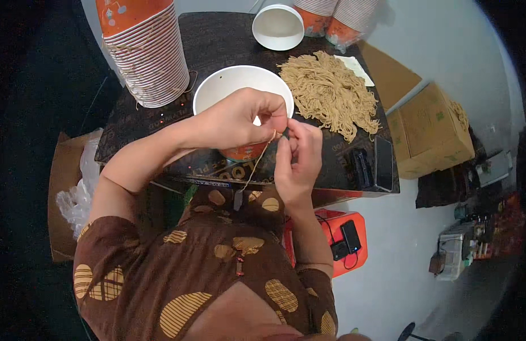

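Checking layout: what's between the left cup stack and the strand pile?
Mainly the front bowl, partly hidden by the left hand, in the head view.

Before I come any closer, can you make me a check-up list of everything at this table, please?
Surface: dark table with printed lettering.
Things in work: tan string at the fingertips; white-lined bowl behind the left hand; tan string pile to the right.
Clutter: tall bowl stack at left; flat black device at the right corner.
Hands: left hand and right hand close together, both pinching the string.
Cables: black cable by a small black device on the red stool.
Surroundings: cardboard box at right.
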Available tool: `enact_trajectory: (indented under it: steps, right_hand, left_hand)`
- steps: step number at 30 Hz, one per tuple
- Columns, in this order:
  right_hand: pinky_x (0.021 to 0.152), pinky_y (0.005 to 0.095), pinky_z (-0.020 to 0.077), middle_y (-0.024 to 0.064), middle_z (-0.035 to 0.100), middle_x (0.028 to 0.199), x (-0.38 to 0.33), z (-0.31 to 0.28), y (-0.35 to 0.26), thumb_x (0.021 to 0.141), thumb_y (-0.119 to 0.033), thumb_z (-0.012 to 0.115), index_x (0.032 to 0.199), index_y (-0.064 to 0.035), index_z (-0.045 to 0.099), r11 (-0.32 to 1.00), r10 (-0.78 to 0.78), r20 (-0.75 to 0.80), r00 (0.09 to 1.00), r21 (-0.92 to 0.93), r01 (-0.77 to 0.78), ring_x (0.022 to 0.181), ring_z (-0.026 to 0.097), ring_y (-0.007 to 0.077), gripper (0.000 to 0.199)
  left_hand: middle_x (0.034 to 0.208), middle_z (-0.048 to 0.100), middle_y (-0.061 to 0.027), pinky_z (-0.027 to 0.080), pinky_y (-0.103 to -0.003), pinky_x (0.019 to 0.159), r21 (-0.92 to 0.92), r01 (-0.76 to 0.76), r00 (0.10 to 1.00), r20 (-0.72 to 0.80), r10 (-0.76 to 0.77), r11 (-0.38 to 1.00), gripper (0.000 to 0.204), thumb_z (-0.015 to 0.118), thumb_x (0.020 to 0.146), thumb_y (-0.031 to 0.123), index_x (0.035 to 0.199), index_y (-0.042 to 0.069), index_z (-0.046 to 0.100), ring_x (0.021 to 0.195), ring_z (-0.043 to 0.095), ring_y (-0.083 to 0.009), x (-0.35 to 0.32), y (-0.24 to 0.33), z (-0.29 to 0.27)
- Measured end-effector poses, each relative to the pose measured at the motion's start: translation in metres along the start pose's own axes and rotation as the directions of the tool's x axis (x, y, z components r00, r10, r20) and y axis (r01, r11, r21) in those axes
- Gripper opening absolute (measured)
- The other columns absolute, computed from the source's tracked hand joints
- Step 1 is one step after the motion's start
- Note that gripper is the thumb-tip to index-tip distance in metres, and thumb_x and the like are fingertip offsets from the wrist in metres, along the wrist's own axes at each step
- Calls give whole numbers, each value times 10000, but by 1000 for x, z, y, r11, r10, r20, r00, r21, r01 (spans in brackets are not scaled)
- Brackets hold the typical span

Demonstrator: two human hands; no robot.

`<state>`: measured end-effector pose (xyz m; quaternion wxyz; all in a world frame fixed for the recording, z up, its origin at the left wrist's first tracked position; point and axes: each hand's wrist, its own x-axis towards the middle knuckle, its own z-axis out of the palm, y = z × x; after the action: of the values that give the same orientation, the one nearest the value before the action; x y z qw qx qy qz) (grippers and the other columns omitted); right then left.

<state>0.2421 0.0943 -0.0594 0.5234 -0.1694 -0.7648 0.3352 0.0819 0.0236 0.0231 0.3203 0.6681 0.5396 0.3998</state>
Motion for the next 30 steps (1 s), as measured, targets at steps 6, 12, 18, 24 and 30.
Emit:
enact_trajectory:
  steps: [6,12,18,24,30]
  right_hand:
    - [748,427,488,159,549,997,3,-3,2,874,-12,590,1075,-14,558,998,28,190,981,-69,-16,884,596,371,203]
    - [708,403,490,151,561,951,-3,-2,1,864,-1,610,1070,-21,552,1000,-7,167,986,-16,10,830,605,348,215]
    - [615,231,424,35,566,827,0,-4,-1,929,21,568,1125,-5,603,996,-46,142,989,82,35,683,499,87,201]
    - [569,263,466,31,576,645,16,-14,-15,998,-110,462,1219,10,587,928,264,210,941,210,-307,574,553,87,281]
    - [542,245,447,31,583,634,27,-17,-24,1000,-115,457,1144,70,603,797,365,483,796,281,-535,558,557,82,276]
  left_hand:
    - [784,639,-106,492,-337,676,241,-193,968,-110,224,951,99,630,806,-28,898,-9,600,717,621,-211,-3,2,9]
    - [813,577,-131,488,-429,681,589,-347,885,-52,462,730,187,687,772,27,915,3,570,782,612,-339,-12,3,16]
    - [814,568,-130,499,-408,590,776,-293,842,-67,535,559,242,706,763,61,935,6,544,697,623,-306,-23,-10,18]
    - [720,607,-97,484,-362,457,809,-289,802,-87,591,512,311,712,766,89,991,18,510,552,632,-275,-26,-28,18]
    - [608,588,-69,473,-368,432,801,-330,776,-70,626,499,313,710,767,93,1001,26,514,509,623,-275,-28,-37,19]
